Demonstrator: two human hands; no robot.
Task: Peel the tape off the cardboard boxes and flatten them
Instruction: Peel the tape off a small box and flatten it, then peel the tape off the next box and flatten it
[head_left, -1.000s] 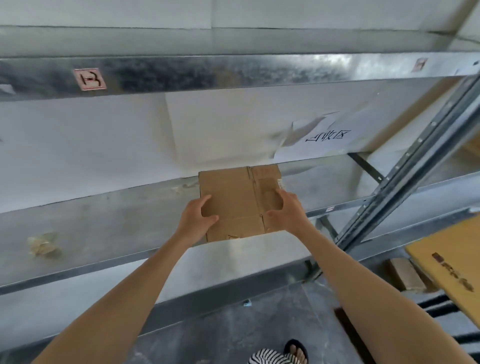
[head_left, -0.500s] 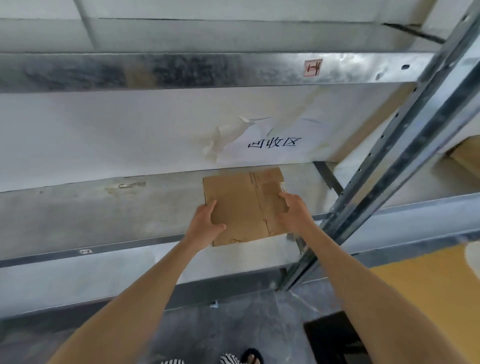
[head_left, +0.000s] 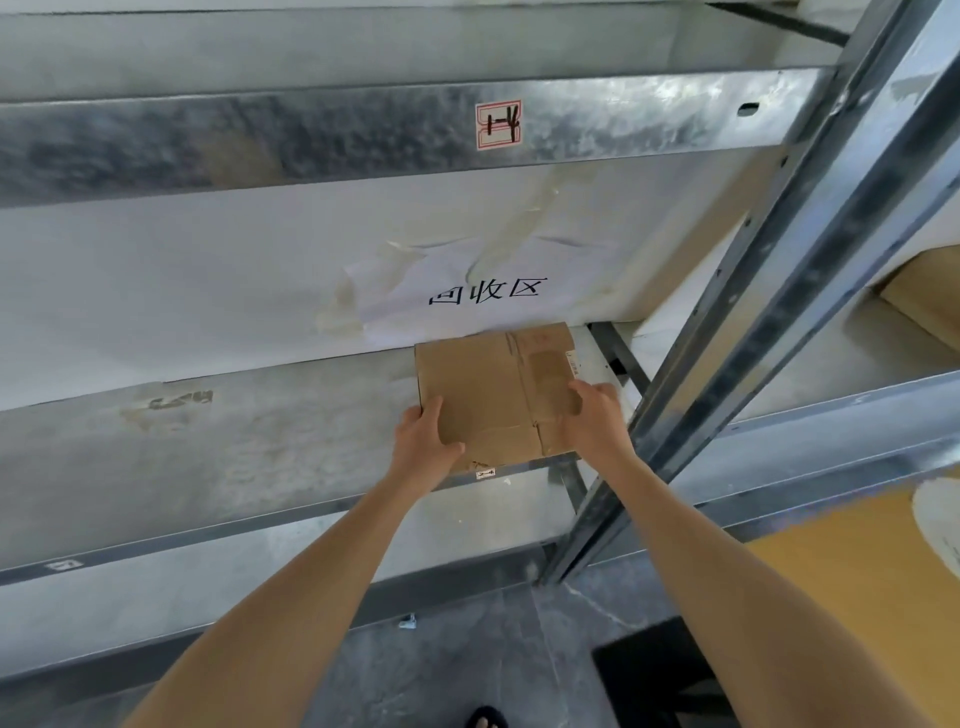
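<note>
While both hands hold the flattened cardboard box (head_left: 488, 384), it sits just left of the slanted steel upright (head_left: 753, 322), over the galvanised shelf (head_left: 234, 441). Its right edge is near that upright but not touching it. Further left of the upright the shelf deck runs wide and bare-metal, with only a smudged stain there. The upper beam (head_left: 311, 135), left of the upright's top, caps the headroom above. The box's far edge reaches the foot of the paper sign (head_left: 483, 296) on the back wall, and its near edge lies about at the shelf's front lip. I cannot tell whether it rests on the deck or hovers just above.

My left hand (head_left: 421, 447) grips the near-left corner, thumb on top. My right hand (head_left: 592, 421) clasps the right side, fingers laid over the top face.

The box is plain brown, folded flat, with creases crossing near its middle. There is a darker rectangular patch toward the upright side, and the near edge is scuffed and torn.
</note>
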